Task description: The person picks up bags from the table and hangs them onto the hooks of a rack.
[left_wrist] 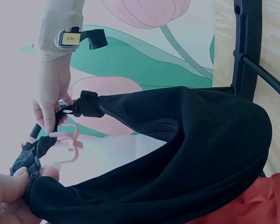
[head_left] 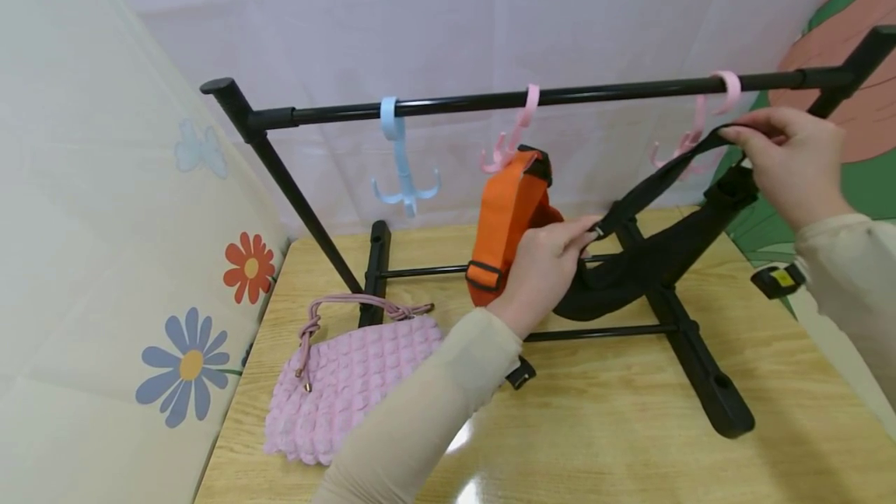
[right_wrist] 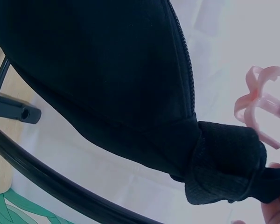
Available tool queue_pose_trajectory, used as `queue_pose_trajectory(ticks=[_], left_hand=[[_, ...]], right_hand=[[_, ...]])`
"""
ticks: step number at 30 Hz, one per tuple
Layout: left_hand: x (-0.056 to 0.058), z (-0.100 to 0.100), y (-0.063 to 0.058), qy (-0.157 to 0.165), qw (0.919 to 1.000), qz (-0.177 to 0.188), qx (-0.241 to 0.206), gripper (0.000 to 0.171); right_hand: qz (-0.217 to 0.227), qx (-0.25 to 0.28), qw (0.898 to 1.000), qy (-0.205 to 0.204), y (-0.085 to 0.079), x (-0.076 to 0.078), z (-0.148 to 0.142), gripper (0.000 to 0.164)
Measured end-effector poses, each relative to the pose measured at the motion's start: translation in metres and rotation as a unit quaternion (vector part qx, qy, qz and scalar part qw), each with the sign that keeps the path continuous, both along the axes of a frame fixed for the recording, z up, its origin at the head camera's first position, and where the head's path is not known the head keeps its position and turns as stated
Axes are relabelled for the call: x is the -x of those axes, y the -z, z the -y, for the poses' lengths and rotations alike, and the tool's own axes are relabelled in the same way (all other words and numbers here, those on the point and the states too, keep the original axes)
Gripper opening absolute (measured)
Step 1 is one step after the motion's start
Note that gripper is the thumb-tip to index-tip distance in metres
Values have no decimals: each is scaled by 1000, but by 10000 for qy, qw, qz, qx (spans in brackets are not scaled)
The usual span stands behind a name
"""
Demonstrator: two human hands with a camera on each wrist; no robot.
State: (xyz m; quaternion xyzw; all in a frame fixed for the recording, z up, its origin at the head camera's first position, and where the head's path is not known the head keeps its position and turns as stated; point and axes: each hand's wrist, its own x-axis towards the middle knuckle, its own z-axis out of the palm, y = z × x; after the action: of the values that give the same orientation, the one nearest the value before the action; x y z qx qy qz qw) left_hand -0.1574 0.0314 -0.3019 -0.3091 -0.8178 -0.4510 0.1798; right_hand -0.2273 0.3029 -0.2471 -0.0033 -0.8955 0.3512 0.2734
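Observation:
A black zippered sling bag (head_left: 640,274) hangs between both hands in front of the rack. My left hand (head_left: 542,271) pinches its strap at the left end, by a buckle (left_wrist: 25,163) seen in the left wrist view. Higher up and to the right, my right hand (head_left: 805,158) holds the strap (head_left: 651,193) between thumb and fingers. Behind that raised strap, a pink hook (head_left: 729,92) hangs from the rack's bar; its prongs (right_wrist: 256,100) show beside the bag in the right wrist view. An orange bag (head_left: 504,216) hangs at the middle pink hook (head_left: 528,107), partly behind my left hand.
The black rack (head_left: 448,104) stands on a wooden table (head_left: 595,426). A light blue hook (head_left: 402,154) hangs at its left. A pink bubble-textured handbag (head_left: 357,364) lies at front left, partly covered by my left sleeve. A flowered wall (head_left: 84,255) borders the left side.

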Motion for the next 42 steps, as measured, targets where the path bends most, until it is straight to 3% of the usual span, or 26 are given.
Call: queue_pose_trajectory(ticks=[16,23,31,37,42], left_hand=[[3,-3,4,-157,9996,244,-62,27],[4,-4,6,-129,9987,491,-69,27],[3,-6,9,-131,9940,1073,-162,29],[2,-8,15,-365,9956,857,44,27],[-4,-12,27,-383,9952,891,144,28]], right_hand=[[215,-118,9996,-142,3,7,-3,39],[413,530,9956,-660,5,9,-11,9],[635,655,9918,-890,14,7,-17,12],[675,734,9915,-839,24,5,-22,20],[670,804,9913,-799,37,-3,-21,25]])
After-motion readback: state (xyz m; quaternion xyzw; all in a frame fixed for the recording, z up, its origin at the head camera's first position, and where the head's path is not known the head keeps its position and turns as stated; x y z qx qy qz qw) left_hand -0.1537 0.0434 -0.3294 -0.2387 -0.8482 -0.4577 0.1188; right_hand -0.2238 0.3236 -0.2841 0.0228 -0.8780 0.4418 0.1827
